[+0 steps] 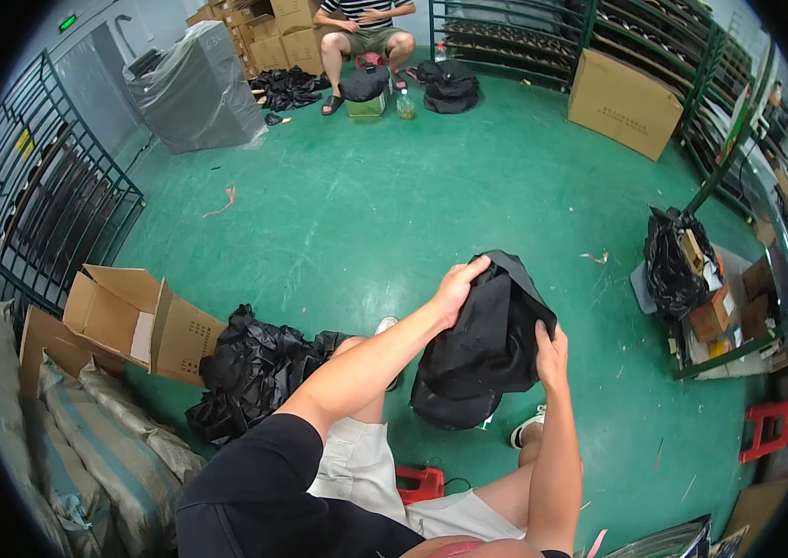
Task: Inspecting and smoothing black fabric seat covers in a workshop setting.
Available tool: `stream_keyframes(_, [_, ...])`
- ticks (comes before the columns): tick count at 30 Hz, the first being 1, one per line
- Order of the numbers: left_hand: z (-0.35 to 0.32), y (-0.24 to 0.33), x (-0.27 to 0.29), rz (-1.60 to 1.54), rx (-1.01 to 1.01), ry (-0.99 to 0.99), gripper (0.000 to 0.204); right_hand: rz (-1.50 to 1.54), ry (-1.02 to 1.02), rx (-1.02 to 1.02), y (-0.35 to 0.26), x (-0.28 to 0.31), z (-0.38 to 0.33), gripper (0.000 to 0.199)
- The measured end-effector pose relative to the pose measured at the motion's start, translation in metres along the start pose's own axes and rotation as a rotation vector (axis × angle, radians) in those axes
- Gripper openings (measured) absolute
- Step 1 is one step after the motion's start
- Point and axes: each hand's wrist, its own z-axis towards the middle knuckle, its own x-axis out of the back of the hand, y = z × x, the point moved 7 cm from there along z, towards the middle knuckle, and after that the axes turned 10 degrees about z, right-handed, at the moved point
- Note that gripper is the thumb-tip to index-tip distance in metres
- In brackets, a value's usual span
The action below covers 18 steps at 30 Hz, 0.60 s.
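Observation:
In front of my knees I hold up a black fabric piece (501, 307), soft and folded, its exact kind not clear. My left hand (459, 292) pinches its upper left edge, thumb on top. On the right edge, lower down, my right hand (551, 352) grips the cloth with its fingers partly behind it. Beneath hangs or lies more black fabric (454, 402) with a rounded lower end; I cannot tell whether it is the same piece. Crumpled black plastic (259, 367) lies on the floor beside my left leg.
An open cardboard box (185, 335) and woven sacks (101, 423) stand at left. A red stool (422, 484) shows under me, another red stool (766, 431) at right. A black bag of scraps (681, 265) is at right. Across the green floor sits another person (366, 42) near black fabric piles (451, 88).

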Motion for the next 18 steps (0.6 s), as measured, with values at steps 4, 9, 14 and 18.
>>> stream_keyframes(4, [0.001,0.007,0.014,0.37,-0.078,0.075,0.04,0.342,-0.042,-0.315,0.034,0.014,-0.006,0.038])
stream_keyframes(9, [-0.007,-0.009,-0.011,0.068,0.137,-0.158,0.033,0.823,-0.024,-0.385,0.01,0.02,-0.02,0.038])
stream_keyframes(14, [-0.023,-0.017,-0.033,-0.358,0.333,-0.439,0.038,1.077,-0.134,-0.415,0.001,0.014,-0.022,0.046])
stream_keyframes(18, [-0.026,-0.023,-0.047,-0.5,0.358,-0.519,0.042,1.183,-0.047,-0.264,0.007,0.039,-0.02,0.044])
